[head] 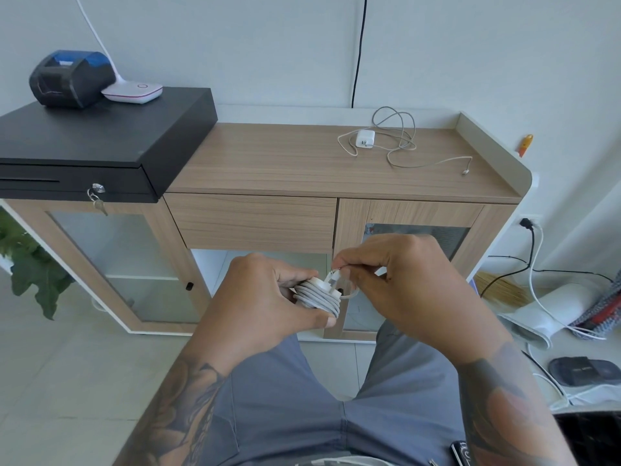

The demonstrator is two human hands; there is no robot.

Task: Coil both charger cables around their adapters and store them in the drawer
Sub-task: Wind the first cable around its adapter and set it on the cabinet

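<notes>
Gripping white coiled adapter | left hand | right hand pinching cable end

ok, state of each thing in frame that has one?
first charger: cable coiled around adapter, loose end left
left hand: gripping first charger
right hand: pinching its cable end
second charger: uncoiled, loose on cabinet top
drawer: closed
cash drawer: closed, key in lock

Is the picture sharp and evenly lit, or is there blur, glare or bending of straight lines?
Head view: soft, even daylight, with no hard shadows or glare. The wide lens bends the cabinet edges. The loose charger on top is sharp, the coiled charger between left hand and right hand slightly soft.
</notes>
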